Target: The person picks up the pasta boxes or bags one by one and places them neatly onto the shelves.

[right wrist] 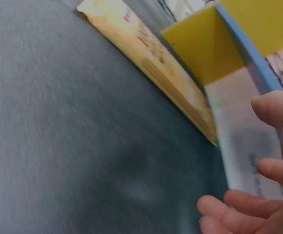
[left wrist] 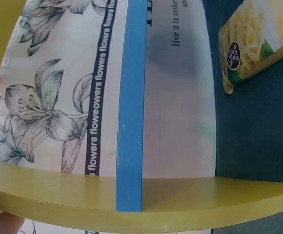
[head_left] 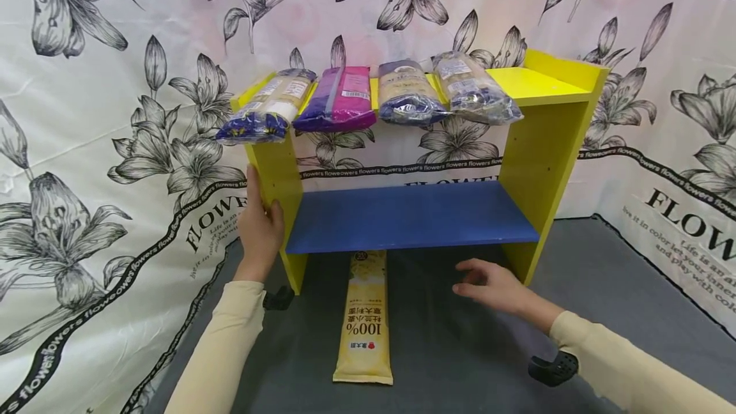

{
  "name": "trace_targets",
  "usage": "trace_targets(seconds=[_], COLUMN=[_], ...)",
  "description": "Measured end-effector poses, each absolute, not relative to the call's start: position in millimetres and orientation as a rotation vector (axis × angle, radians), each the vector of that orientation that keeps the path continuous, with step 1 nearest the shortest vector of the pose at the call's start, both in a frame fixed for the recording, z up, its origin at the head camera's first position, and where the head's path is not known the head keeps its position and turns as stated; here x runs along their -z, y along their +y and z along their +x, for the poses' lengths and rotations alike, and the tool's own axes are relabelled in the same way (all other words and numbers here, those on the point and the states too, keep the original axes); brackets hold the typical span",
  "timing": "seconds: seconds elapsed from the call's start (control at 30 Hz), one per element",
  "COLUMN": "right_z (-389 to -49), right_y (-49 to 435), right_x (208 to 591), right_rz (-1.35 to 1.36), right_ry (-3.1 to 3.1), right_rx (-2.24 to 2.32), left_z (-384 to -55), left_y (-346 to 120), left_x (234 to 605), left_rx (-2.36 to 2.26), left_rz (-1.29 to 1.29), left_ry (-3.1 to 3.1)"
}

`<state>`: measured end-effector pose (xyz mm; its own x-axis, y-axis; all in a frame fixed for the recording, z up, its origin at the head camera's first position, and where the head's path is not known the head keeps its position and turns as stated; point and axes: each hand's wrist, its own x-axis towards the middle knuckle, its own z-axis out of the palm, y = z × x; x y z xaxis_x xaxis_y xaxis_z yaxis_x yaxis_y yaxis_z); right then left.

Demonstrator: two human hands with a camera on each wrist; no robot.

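A small yellow shelf unit [head_left: 550, 165] with a blue middle board [head_left: 408, 216] stands on the dark surface. My left hand [head_left: 261, 232] rests against its left side panel [head_left: 282, 177], fingers pointing up; in the left wrist view only part of that hand [left wrist: 2, 222] shows at the panel's edge. A long yellow pasta packet [head_left: 363, 318] lies partly under the blue board. To its right, my right hand [head_left: 489, 283] hovers with loosely bent fingers, holding nothing. The right wrist view shows the hand [right wrist: 258, 195] close to the blue board, the packet [right wrist: 146, 58] farther off.
Several plastic-wrapped packets lie across the top of the unit: a blue-and-clear one [head_left: 270, 104], a pink-purple one [head_left: 336, 98], and two tan-and-blue ones [head_left: 408, 91] at right. Their ends overhang the front. Flower-printed cloth [head_left: 144, 165] hangs behind and at both sides.
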<state>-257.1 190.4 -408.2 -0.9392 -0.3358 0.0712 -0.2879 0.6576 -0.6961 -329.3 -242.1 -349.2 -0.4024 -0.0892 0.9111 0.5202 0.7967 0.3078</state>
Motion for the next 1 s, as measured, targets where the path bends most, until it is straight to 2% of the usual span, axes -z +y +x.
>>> trace_targets(seconds=[0.23, 0.5, 0.6, 1.0], right_z=[-264.3, -275.6, -279.2, -281.5], right_y=[126.0, 54.5, 40.9, 6.4], right_x=[432.7, 441.3, 443.2, 450.1], right_rz=[-0.433, -0.311, -0.276, -0.428], right_ry=[2.688, 2.554, 2.591, 2.691], right_rx=[1.126, 1.192, 1.173, 1.026], left_z=[-329.4, -327.9, -328.2, -328.3], left_y=[-245.6, -244.3, -243.1, -242.0], left_x=[349.4, 347.9, 348.1, 348.7], left_rx=[0.681, 0.695, 0.677, 0.691], left_rz=[-0.311, -0.304, -0.315, -0.326], left_ry=[-1.875, -1.902, -1.884, -1.9])
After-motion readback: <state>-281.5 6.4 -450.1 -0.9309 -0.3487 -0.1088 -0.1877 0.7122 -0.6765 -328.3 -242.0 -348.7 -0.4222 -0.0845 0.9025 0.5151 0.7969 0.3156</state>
